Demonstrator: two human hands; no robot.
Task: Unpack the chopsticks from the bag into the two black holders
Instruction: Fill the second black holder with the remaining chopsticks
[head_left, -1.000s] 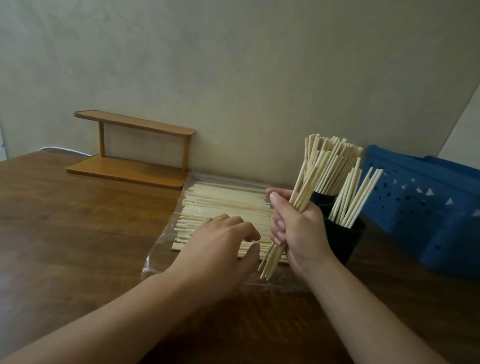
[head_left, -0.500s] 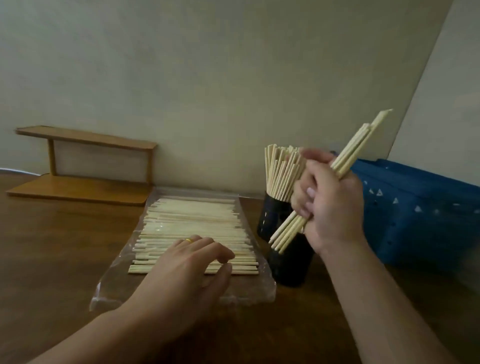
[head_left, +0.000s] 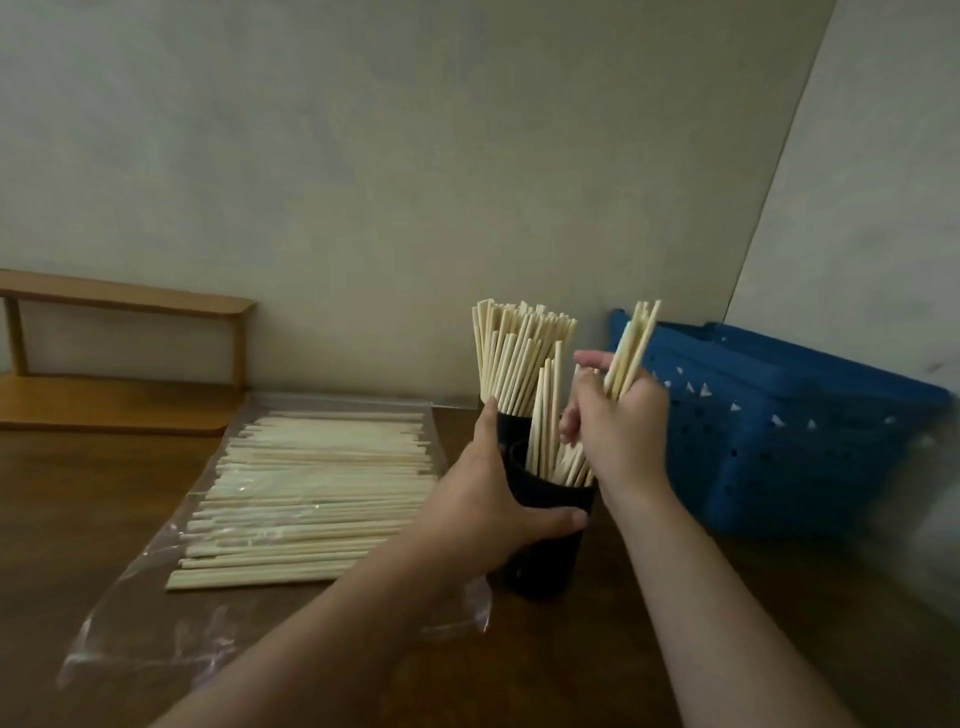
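Centre frame, the left hand (head_left: 485, 514) grasps the near black holder (head_left: 545, 551); the right hand (head_left: 621, 431) clenches a chopstick bundle (head_left: 631, 348), tips inside it. More chopsticks (head_left: 311, 488) lie on the bag (head_left: 156, 644), lower left.

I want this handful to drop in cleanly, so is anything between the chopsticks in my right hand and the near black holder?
Nothing outside blocks it. The bundle in the right hand already dips into the near holder, steadied by the left hand. Only the chopsticks already standing inside crowd the opening.
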